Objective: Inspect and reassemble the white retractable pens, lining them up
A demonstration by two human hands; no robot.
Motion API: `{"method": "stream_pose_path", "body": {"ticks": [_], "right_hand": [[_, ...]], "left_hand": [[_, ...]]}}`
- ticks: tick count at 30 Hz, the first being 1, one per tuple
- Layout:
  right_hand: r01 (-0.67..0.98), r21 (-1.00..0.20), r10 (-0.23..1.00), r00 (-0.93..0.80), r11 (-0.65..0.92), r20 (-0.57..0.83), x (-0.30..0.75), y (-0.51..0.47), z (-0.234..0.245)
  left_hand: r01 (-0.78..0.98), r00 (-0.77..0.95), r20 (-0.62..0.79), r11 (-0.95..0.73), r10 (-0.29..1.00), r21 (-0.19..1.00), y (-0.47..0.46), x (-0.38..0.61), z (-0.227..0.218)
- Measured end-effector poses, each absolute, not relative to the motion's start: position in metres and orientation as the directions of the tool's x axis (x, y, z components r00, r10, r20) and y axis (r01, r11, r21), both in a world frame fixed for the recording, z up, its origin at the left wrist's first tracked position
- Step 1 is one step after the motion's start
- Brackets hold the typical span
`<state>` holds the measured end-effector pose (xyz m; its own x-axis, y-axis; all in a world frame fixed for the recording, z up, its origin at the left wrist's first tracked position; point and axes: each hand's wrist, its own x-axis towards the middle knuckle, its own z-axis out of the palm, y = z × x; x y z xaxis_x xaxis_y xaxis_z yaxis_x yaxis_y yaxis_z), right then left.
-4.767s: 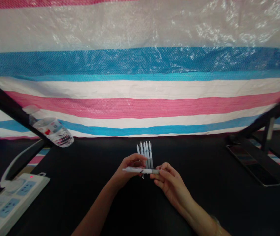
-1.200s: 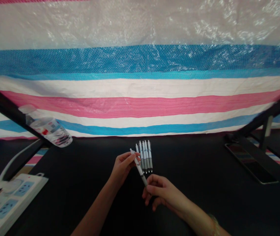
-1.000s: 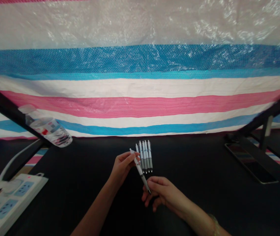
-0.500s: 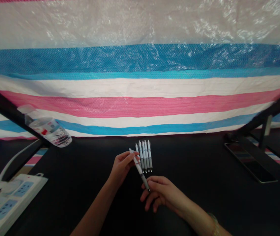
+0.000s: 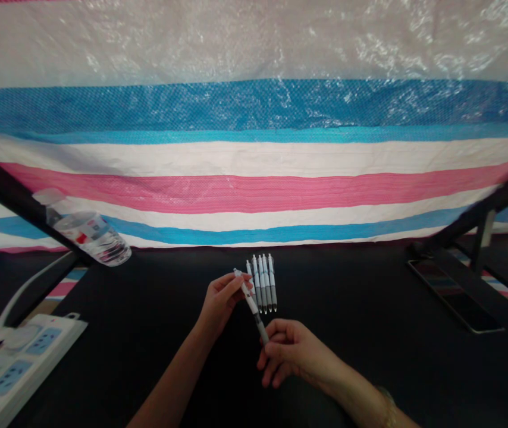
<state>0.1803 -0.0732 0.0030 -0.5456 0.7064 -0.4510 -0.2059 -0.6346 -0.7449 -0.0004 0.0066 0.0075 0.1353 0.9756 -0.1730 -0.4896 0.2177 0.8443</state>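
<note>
A white pen with a grey grip (image 5: 251,303) slants between my two hands above the black table. My left hand (image 5: 223,299) pinches its upper, push-button end between thumb and fingers. At the lower end, my right hand (image 5: 290,351) has its thumb and forefinger closed on the tip, which they hide. Just beyond lies a row of several similar white and grey pens (image 5: 265,284), side by side with their tips toward me. My left fingertips partly cover the leftmost one.
On the left stand a clear water bottle (image 5: 97,238), tilted in view, and a white power strip (image 5: 35,356) with a plug in it. A dark phone (image 5: 454,295) lies at the right. A striped plastic sheet (image 5: 254,193) hangs behind the black table (image 5: 156,303).
My right thumb and forefinger have closed over the pen's tip, which showed before. My left hand keeps its pinch in almost the same spot. The row of pens is unmoved.
</note>
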Motion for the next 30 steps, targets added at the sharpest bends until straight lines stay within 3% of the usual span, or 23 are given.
{"method": "stream_pose_path", "body": {"ticks": [21,30], "right_hand": [[-0.107,-0.746,0.655,-0.572,-0.657,-0.494,0.178,-0.074,0.001],[-0.124,-0.756,0.664,-0.582,-0.643,-0.469,0.179,-0.075,-0.005]], "left_hand": [[-0.706,-0.111,-0.347,0.171,0.931,0.688,0.020,-0.012,0.008],[-0.713,-0.074,-0.401,0.232,0.913,0.661,0.018,-0.008,0.013]]}}
